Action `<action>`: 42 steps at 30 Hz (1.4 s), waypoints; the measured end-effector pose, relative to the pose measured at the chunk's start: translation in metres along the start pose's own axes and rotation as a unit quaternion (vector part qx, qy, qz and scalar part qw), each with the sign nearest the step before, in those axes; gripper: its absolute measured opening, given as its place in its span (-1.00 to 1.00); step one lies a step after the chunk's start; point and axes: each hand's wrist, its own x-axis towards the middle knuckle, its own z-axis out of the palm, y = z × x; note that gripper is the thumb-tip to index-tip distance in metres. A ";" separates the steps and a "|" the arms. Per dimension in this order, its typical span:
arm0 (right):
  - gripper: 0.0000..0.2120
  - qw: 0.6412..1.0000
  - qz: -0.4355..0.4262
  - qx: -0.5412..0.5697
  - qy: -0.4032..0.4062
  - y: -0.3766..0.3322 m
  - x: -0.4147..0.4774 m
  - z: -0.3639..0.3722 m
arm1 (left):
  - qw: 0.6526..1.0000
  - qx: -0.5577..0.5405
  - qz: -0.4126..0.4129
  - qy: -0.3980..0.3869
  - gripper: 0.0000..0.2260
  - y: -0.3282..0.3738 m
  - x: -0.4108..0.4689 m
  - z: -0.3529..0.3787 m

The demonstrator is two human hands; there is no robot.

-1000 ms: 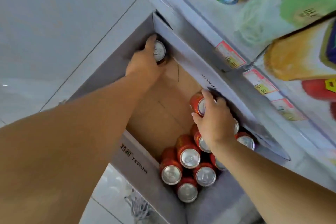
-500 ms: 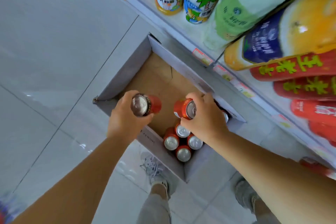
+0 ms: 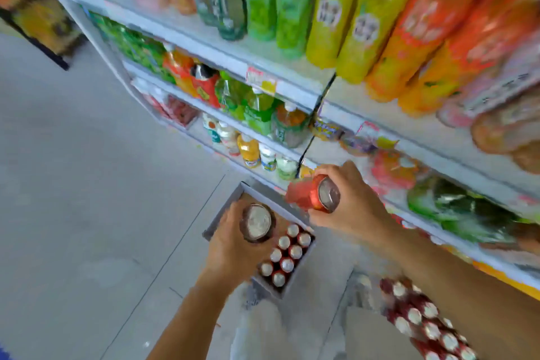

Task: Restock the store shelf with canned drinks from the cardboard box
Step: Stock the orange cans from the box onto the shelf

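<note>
My left hand (image 3: pixel 230 245) grips a red can (image 3: pixel 256 223) upright, its silver top facing me, above the cardboard box (image 3: pixel 217 221) on the floor. My right hand (image 3: pixel 350 207) holds a second red can (image 3: pixel 312 193) tilted on its side, higher up and close to the store shelf (image 3: pixel 295 90). Several more red cans (image 3: pixel 285 254) stand packed in the near end of the box. The picture is blurred by motion.
Shelves at the right carry rows of green, yellow and orange bottles (image 3: pixel 295 9) with price tags (image 3: pixel 260 79) on the edges. Another group of red cans (image 3: pixel 423 318) lies at the lower right by my arm. Grey tiled floor (image 3: pixel 87 184) spreads to the left.
Both hands have lifted a can each out of the box and risen well above it. My view has swung up from the box to the shelves.
</note>
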 end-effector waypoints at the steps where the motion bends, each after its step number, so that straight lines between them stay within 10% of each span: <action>1: -0.34 1.000 -0.002 -0.002 0.022 -0.011 -0.012 -0.028 | 1.000 -0.009 0.023 0.011 -0.51 0.028 -0.008 -0.009; 20: -0.49 0.942 -0.030 0.044 0.332 -0.060 -0.178 -0.367 | 0.879 -0.056 0.466 -0.085 -0.50 0.384 -0.076 -0.061; 42: -0.37 0.888 0.126 0.066 0.438 0.077 -0.147 -0.458 | 0.880 -0.073 0.466 -0.063 -0.44 0.497 -0.073 0.047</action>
